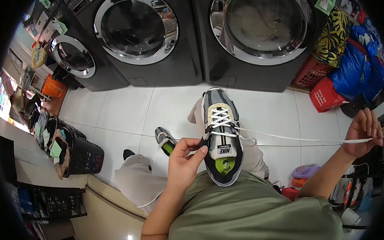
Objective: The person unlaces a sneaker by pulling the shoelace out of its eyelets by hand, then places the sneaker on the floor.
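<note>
A grey, black and white sneaker (219, 108) rests on my lap, toe pointing away from me, with a green insole at its heel end. White lace crosses through its lower eyelets. On the shoe's left side, the thumb and fingers of my left hand (186, 163) pinch the dark edge beside the tongue. Far out to the right, my right hand (362, 134) grips the white shoelace (287, 137), which stretches nearly straight from the shoe to my fingers. The matching sneaker (162, 135) stands on the floor left of my lap, partly behind my left hand.
Dark front-loading washing machines (162, 72) line the far side. At left is a black laundry basket (88, 156) heaped with clothes. A red basket (308, 74), a blue plastic bag (348, 72) and a red bag (326, 95) sit at right, with a purple bottle (305, 171) nearer me.
</note>
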`<state>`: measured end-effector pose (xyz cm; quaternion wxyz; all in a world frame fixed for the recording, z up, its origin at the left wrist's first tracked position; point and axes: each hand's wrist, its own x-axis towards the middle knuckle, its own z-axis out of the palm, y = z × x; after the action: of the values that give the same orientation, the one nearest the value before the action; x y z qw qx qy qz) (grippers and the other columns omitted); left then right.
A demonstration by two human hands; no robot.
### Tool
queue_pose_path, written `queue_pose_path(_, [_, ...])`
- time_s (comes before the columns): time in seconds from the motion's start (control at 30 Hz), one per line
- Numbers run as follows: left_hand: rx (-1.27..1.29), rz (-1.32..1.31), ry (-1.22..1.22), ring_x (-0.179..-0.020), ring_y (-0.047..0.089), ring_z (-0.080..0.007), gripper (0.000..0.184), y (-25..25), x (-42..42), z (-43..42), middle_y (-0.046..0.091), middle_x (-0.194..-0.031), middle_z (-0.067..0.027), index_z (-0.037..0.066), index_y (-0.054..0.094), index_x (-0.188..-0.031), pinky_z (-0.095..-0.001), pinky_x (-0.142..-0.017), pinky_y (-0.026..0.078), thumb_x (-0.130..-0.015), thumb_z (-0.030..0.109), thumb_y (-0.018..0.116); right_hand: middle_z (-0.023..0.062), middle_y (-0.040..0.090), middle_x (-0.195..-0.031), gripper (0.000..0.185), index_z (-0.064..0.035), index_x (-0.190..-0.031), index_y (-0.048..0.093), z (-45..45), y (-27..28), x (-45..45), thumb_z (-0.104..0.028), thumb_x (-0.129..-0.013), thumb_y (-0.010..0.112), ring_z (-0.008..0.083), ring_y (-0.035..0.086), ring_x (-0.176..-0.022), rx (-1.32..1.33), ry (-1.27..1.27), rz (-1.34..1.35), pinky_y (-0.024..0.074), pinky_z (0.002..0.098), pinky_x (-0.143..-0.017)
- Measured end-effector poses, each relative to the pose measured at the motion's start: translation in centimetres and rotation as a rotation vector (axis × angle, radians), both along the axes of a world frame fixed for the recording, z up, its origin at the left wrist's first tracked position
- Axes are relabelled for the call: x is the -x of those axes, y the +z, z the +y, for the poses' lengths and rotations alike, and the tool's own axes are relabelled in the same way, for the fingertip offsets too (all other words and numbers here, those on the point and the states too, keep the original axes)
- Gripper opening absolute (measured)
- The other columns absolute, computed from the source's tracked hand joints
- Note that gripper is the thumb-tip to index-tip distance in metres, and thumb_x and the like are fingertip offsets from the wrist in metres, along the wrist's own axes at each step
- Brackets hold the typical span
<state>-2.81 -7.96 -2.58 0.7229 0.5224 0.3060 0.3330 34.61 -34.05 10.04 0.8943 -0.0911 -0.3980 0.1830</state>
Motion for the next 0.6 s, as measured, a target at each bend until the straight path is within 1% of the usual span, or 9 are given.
queue_pose_path(0.1, [0.005,-0.005,-0.001,-0.104,0.062,-0.0121,0.022,0.0,0.0,0.0,0.068,-0.110,-0.0065,0.000,0.061,-0.114,-0.0260,-0.087,0.053,-0.095,0.002,0.073,-0.0041,0.055,-0.077,0.024,-0.0163,-0.065,0.073,0.3,0.2,1.1,-0.010,-0.065,0.096,0.0085,0.048,-0.073,-0.002,0.138,-0.089,0.0333,0.0252,-0.062])
queue_pose_path(0.13, [0.004,-0.008,-0.001,-0.104,0.062,-0.0122,0.023,-0.1,0.0,0.0,0.067,-0.110,-0.0066,0.000,0.061,-0.114,-0.0260,-0.087,0.053,-0.095,0.002,0.073,-0.0037,0.064,-0.073,0.019,-0.0157,-0.064,0.075,1.6,1.3,2.9,-0.006,-0.069,0.091,0.0075,0.049,-0.065,-0.024,0.146,-0.178,0.0326,0.0264,-0.057])
queue_pose_path(0.2, [0.003,-0.010,0.002,-0.105,0.062,-0.0127,0.023,-0.2,0.1,0.0,0.067,-0.110,-0.0069,0.000,0.061,-0.114,-0.0266,-0.088,0.053,-0.095,0.001,0.072,0.0016,0.069,-0.071,0.009,-0.0103,-0.069,0.076,1.7,1.7,3.3,-0.005,-0.076,0.080,0.0088,0.054,-0.061,-0.158,0.252,-0.385,0.0354,0.0241,-0.054])
queue_pose_path(0.27, [0.003,-0.012,0.005,-0.105,0.061,-0.0131,0.023,-0.3,0.1,-0.1,0.067,-0.110,-0.0072,0.000,0.061,-0.115,-0.0271,-0.088,0.053,-0.095,0.001,0.072,0.0069,0.073,-0.069,0.012,-0.0049,-0.075,0.078,1.6,1.5,3.1,-0.004,-0.084,0.070,0.0101,0.059,-0.057,-0.323,0.404,-0.618,0.0382,0.0219,-0.050])
queue_pose_path(0.33, [0.003,-0.014,0.002,-0.105,0.061,-0.0134,0.023,-0.1,0.1,0.0,0.067,-0.110,-0.0073,0.000,0.061,-0.115,-0.0275,-0.089,0.052,-0.095,0.001,0.072,0.0111,0.072,-0.073,0.008,-0.0020,-0.083,0.078,4.4,2.9,4.6,-0.006,-0.084,0.071,0.0138,0.058,-0.059,-0.381,0.563,-0.758,0.0372,0.0223,-0.050])
queue_pose_path(0.4, [-0.014,-0.004,-0.007,-0.105,0.061,-0.0133,0.023,-0.3,0.2,0.1,0.066,-0.111,-0.0072,0.000,0.061,-0.115,-0.0277,-0.089,0.052,-0.095,0.002,0.073,0.0143,0.070,-0.075,0.011,0.0022,-0.086,0.078,4.6,3.9,4.0,-0.005,-0.086,0.071,0.0168,0.059,-0.062,-0.338,0.725,-0.947,0.0418,0.0236,-0.052])
queue_pose_path(0.5, [-0.026,0.002,-0.012,-0.104,0.060,-0.0128,0.023,-0.3,0.1,0.1,0.066,-0.110,-0.0069,0.000,0.061,-0.115,-0.0272,-0.088,0.052,-0.095,0.002,0.073,0.0156,0.071,-0.081,0.011,0.0031,-0.089,0.078,5.4,3.9,4.6,-0.002,-0.091,0.068,0.0199,0.062,-0.067,-0.269,0.752,-0.979,0.0493,0.0270,-0.056])
queue_pose_path(0.53, [-0.027,0.003,-0.009,-0.103,0.060,-0.0126,0.023,-0.2,0.0,0.0,0.066,-0.110,-0.0068,0.000,0.061,-0.115,-0.0269,-0.087,0.052,-0.095,0.002,0.073,0.0146,0.071,-0.077,0.009,0.0027,-0.085,0.077,4.5,2.4,4.8,0.001,-0.088,0.069,0.0190,0.063,-0.066,-0.144,0.534,-0.776,0.0501,0.0275,-0.056])
queue_pose_path(0.6, [-0.055,0.031,0.033,-0.103,0.060,-0.0121,0.024,0.2,-0.4,-0.2,0.066,-0.109,-0.0068,-0.001,0.061,-0.116,-0.0266,-0.086,0.052,-0.095,0.002,0.072,0.0128,0.071,-0.068,0.009,0.0020,-0.078,0.075,0.8,-3.3,6.0,0.006,-0.083,0.069,0.0170,0.066,-0.063,0.102,0.109,-0.355,0.0518,0.0286,-0.055])
